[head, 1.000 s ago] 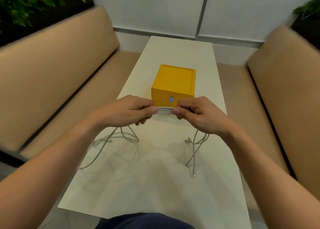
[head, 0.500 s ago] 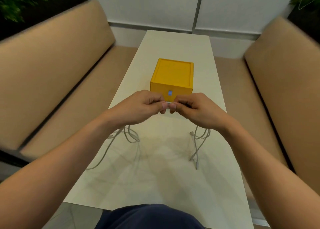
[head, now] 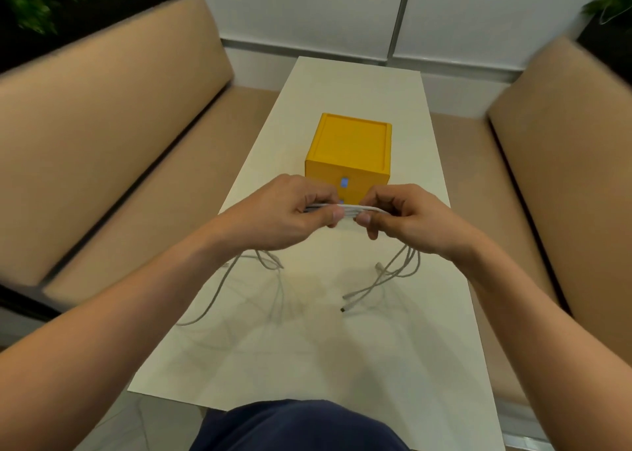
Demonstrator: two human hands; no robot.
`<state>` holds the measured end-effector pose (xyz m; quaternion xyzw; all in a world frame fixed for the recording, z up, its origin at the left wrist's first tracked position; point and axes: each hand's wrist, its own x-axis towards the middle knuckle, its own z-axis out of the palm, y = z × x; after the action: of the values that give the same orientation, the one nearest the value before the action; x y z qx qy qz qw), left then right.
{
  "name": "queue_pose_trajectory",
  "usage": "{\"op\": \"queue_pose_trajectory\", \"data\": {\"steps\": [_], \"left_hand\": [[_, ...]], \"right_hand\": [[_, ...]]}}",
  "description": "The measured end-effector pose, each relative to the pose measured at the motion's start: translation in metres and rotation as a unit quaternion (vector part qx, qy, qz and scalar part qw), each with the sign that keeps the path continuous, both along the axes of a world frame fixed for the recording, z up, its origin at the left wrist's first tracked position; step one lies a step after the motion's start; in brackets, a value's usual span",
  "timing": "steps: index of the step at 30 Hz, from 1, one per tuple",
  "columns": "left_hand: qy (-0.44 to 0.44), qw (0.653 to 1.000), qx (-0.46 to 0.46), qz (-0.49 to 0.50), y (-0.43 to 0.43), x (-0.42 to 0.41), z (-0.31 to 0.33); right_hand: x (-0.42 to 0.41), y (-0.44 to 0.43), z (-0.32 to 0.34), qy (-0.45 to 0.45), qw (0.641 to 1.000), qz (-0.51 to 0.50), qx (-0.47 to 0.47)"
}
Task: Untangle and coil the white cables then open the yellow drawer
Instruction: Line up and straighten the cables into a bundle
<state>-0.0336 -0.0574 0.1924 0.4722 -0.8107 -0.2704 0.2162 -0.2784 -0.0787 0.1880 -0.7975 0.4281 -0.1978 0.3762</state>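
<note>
Above the table (head: 342, 365), left hand (head: 290, 211) and right hand (head: 407, 216) each pinch the white cables (head: 349, 208), grip tight.

drawer box (head: 349, 149) on table (head: 307, 348), behind cables (head: 345, 208), benches either side

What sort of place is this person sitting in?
Probably a booth-style seating nook, perhaps in a lounge or café: tan padded benches on both sides of a narrow white table, plain white wall panels at the far end, and green plants behind the benches.
</note>
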Motion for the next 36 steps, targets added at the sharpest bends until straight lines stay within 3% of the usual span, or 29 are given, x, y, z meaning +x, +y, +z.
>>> {"op": "queue_pose_trajectory", "data": {"steps": [4, 8, 13, 18, 22, 26, 29, 36], "left_hand": [[0.005, 1.0, 0.006, 0.018, -0.004, 0.006, -0.002], [0.002, 0.999, 0.026, 0.028, -0.009, 0.01, -0.007], [0.028, 0.999, 0.028, 0.015, -0.008, 0.009, 0.0], [0.031, 0.999, 0.035, 0.002, -0.01, 0.012, 0.003], [0.039, 0.997, 0.05, -0.034, -0.006, 0.012, 0.008], [0.013, 1.0, 0.008, 0.014, -0.007, 0.016, -0.001], [-0.007, 1.0, 0.007, 0.022, -0.009, 0.018, -0.005], [0.09, 0.992, 0.084, -0.023, 0.0, 0.022, -0.011]], "right_hand": [[0.0, 0.002, 0.003, 0.071, 0.997, 0.003, -0.007], [-0.002, 0.006, 0.012, 0.055, 0.997, 0.019, 0.053], [-0.001, 0.002, 0.013, 0.088, 0.996, 0.014, -0.001], [-0.003, 0.014, 0.025, 0.022, 0.998, 0.054, -0.032], [-0.008, 0.001, 0.011, 0.035, 0.996, 0.006, -0.077], [-0.002, 0.004, 0.007, 0.035, 0.993, 0.001, -0.114], [-0.001, 0.002, 0.006, 0.036, 0.995, 0.016, -0.092], [0.002, 0.003, -0.003, 0.063, 0.994, 0.016, -0.089]]}}
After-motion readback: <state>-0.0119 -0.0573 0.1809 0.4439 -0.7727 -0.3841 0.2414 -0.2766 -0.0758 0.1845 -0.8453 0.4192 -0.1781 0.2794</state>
